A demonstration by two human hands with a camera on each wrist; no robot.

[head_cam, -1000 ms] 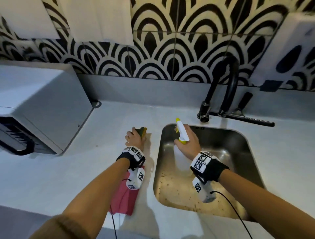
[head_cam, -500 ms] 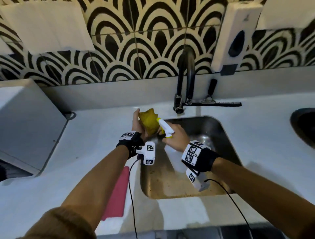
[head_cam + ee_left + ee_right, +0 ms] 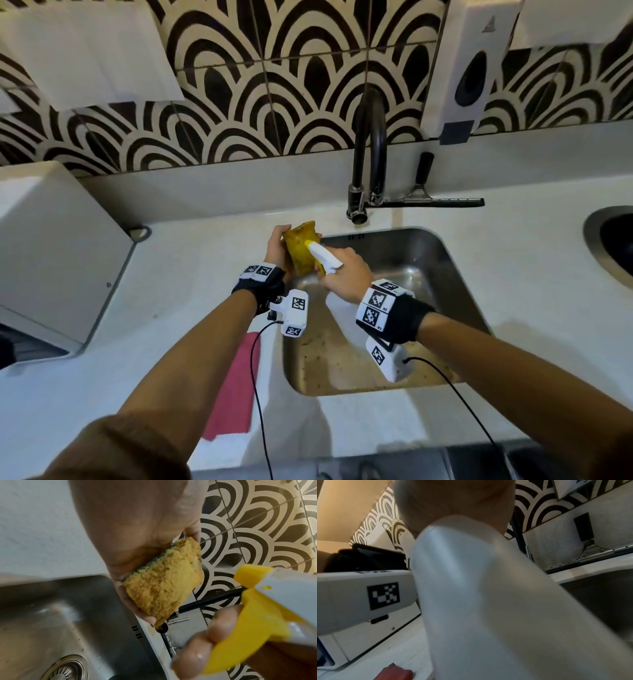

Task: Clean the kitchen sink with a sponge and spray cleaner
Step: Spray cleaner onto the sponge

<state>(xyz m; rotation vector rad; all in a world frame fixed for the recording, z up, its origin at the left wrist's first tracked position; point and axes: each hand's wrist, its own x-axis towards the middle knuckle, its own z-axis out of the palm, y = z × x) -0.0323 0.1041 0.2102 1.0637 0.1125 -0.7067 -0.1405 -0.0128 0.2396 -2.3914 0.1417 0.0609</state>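
My left hand (image 3: pixel 275 245) grips a worn yellow sponge (image 3: pixel 300 251) with a green scouring back, held upright over the sink's far left corner; the sponge (image 3: pixel 164 581) faces the nozzle in the left wrist view. My right hand (image 3: pixel 346 277) grips a white spray bottle (image 3: pixel 323 255) with a yellow trigger and nozzle (image 3: pixel 252 574), fingers (image 3: pixel 205 642) curled on the trigger, nozzle pointed at the sponge from close by. The bottle's body (image 3: pixel 488 601) fills the right wrist view. The steel sink (image 3: pixel 455 274) has brown specks on its floor and a drain (image 3: pixel 68 669).
A black faucet (image 3: pixel 371 150) rises behind the sink, with a squeegee (image 3: pixel 431 202) lying along the back ledge. A red cloth (image 3: pixel 236 387) lies on the white counter left of the sink. A white appliance (image 3: pixel 58 250) stands at left; a soap dispenser (image 3: pixel 469 65) hangs on the tiled wall.
My left hand lifted the sponge from the counter up beside the sink's far left corner. The right hand swung the bottle's nozzle left toward the sponge. The head view shifted right.
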